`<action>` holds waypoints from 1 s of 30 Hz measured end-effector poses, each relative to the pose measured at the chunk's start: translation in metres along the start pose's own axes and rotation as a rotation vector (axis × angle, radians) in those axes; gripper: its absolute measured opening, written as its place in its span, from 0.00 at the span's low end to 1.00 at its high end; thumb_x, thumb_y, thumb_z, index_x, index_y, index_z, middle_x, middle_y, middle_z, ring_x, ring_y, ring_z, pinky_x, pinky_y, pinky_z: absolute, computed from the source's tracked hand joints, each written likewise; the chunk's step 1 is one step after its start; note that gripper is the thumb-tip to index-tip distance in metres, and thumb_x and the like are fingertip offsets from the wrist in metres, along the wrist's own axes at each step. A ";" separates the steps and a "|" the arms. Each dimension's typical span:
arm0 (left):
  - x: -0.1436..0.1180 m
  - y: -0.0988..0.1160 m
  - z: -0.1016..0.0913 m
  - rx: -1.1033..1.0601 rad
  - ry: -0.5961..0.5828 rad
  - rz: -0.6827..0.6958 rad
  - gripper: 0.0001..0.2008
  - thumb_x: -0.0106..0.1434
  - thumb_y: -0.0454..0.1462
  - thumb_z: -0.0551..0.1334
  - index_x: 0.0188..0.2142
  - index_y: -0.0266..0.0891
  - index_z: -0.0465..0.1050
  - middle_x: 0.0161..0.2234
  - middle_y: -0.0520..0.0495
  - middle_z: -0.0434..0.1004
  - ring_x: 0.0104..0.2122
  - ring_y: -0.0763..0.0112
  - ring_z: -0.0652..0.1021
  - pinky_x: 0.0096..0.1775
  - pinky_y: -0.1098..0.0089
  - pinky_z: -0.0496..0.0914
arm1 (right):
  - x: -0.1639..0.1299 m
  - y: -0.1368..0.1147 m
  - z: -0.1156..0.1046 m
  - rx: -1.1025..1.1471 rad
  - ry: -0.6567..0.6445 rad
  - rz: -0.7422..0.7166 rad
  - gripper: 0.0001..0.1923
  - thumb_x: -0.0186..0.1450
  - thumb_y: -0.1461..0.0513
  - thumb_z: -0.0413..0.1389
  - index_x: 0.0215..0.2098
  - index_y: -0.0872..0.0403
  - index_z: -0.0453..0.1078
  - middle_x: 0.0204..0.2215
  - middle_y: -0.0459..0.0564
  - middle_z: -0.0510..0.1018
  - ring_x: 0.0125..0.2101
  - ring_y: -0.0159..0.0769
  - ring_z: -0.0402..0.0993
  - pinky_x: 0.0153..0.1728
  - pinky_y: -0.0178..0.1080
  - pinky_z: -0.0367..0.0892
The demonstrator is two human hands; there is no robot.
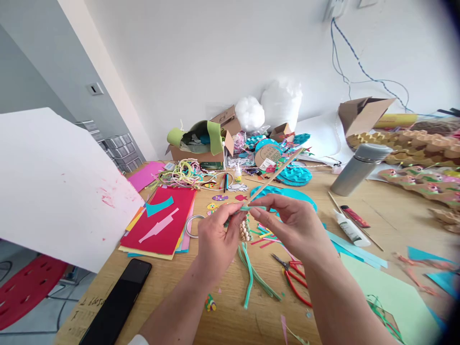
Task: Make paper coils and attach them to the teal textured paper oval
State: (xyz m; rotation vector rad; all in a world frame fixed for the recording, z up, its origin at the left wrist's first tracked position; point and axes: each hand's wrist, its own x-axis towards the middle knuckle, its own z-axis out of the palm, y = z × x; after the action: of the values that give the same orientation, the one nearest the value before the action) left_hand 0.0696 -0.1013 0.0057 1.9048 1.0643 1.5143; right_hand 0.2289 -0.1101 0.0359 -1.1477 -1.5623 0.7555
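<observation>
Beyond the red scissors (286,267), left hand's (222,235) grip pinches wooden stick (275,177) and mint strip (258,208); right hand (293,220) pinches the strip

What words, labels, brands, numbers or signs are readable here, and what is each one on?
I can't quote any text with confidence:
Handwriting on the wooden tabletop, beside the phone: too unclear.
Green printed characters on the round brown card: too small.
Print on the white squeeze bottle: blurred.
Print on the red tube: blurred.
</observation>
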 end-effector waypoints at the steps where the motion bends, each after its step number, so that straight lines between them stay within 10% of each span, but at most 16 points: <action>1: 0.000 -0.001 0.000 0.024 0.012 0.008 0.07 0.65 0.36 0.61 0.41 0.40 0.76 0.35 0.46 0.83 0.34 0.67 0.82 0.38 0.70 0.76 | 0.000 0.000 0.000 0.008 0.004 0.003 0.12 0.62 0.53 0.60 0.33 0.54 0.76 0.27 0.48 0.78 0.30 0.36 0.72 0.33 0.38 0.66; 7: 0.002 0.007 -0.001 -0.087 -0.025 -0.076 0.07 0.65 0.38 0.61 0.40 0.39 0.75 0.32 0.47 0.83 0.31 0.68 0.83 0.35 0.71 0.77 | -0.001 -0.001 0.003 0.002 0.029 -0.026 0.11 0.63 0.56 0.58 0.30 0.55 0.72 0.25 0.47 0.75 0.27 0.34 0.69 0.30 0.37 0.65; 22: 0.013 0.004 -0.015 -1.086 -0.606 -0.692 0.11 0.59 0.41 0.66 0.31 0.33 0.75 0.19 0.50 0.75 0.12 0.76 0.73 0.13 0.79 0.65 | -0.008 -0.011 -0.004 0.059 -0.091 -0.068 0.12 0.65 0.55 0.57 0.27 0.53 0.70 0.24 0.47 0.75 0.27 0.36 0.70 0.30 0.39 0.65; 30: 0.016 0.000 -0.017 -1.026 -0.644 -0.685 0.12 0.60 0.43 0.65 0.34 0.33 0.75 0.22 0.47 0.77 0.17 0.71 0.77 0.18 0.76 0.71 | -0.004 -0.006 -0.006 0.094 -0.128 -0.025 0.13 0.64 0.54 0.58 0.29 0.55 0.73 0.25 0.48 0.77 0.28 0.35 0.71 0.31 0.39 0.66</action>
State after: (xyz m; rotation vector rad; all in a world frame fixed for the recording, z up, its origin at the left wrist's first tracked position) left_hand 0.0551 -0.0899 0.0197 0.9900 0.3973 0.6982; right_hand 0.2326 -0.1160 0.0414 -1.0271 -1.6260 0.8908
